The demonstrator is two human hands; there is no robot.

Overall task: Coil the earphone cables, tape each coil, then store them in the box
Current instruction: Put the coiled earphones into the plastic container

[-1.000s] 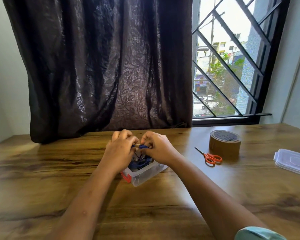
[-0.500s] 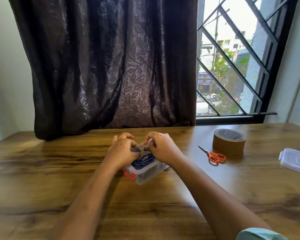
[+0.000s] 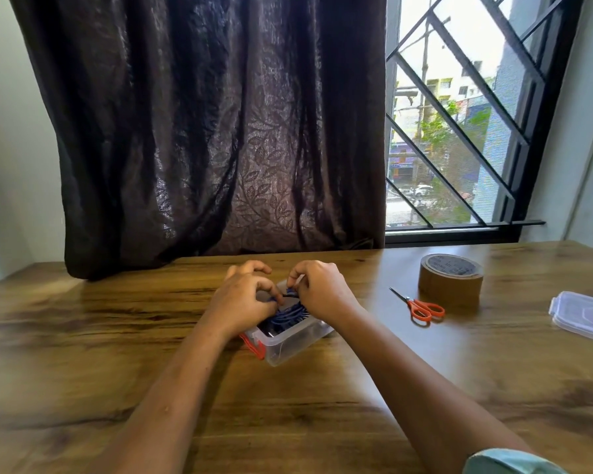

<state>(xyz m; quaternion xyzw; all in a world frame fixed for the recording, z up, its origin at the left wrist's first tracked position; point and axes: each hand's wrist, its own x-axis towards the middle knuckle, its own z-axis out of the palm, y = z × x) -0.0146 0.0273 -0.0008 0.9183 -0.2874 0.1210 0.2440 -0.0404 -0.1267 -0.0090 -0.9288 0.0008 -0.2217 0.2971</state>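
Lying in the clear plastic box (image 3: 288, 345) near the middle of the wooden table (image 3: 117, 336), the blue earphone cable (image 3: 290, 314) is pinched by the curled fingers of the left hand (image 3: 243, 299) and the right hand (image 3: 322, 292). A brown tape roll (image 3: 451, 280), orange-handled scissors (image 3: 421, 307) and the box lid (image 3: 582, 316) are set toward the right edge.

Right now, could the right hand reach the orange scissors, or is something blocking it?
Probably yes: only bare table lies between the right hand and the scissors. But that hand is pinching the blue cable over the box, so it must let go first.
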